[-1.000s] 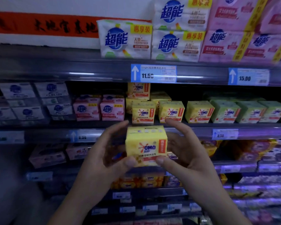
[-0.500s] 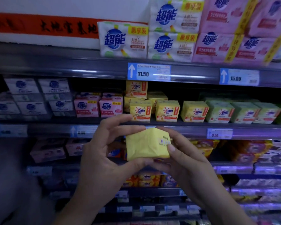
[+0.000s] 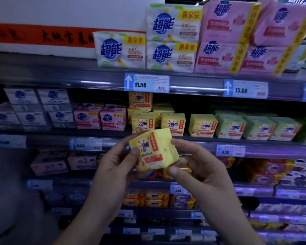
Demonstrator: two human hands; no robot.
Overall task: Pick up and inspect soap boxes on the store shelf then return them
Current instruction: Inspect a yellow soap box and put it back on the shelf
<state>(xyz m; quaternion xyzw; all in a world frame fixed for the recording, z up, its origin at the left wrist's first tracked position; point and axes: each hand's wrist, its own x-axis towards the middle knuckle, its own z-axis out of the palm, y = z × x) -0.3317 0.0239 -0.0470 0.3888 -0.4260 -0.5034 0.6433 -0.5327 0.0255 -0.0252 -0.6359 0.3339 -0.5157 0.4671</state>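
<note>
Yellow soap box, a squarish block in glossy creased wrap, is held tilted in front of the shelf. Left hand grips its left face, thumb on the printed front. Right hand pinches the right edge.

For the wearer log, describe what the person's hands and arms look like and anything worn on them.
The left hand and right hand are bare: no gloves, rings or bracelets show. The visible thumbnails look short and unpainted. The left forearm and right forearm are bare too, with no sleeve, watch or band down to the frame's lower edge.
</note>
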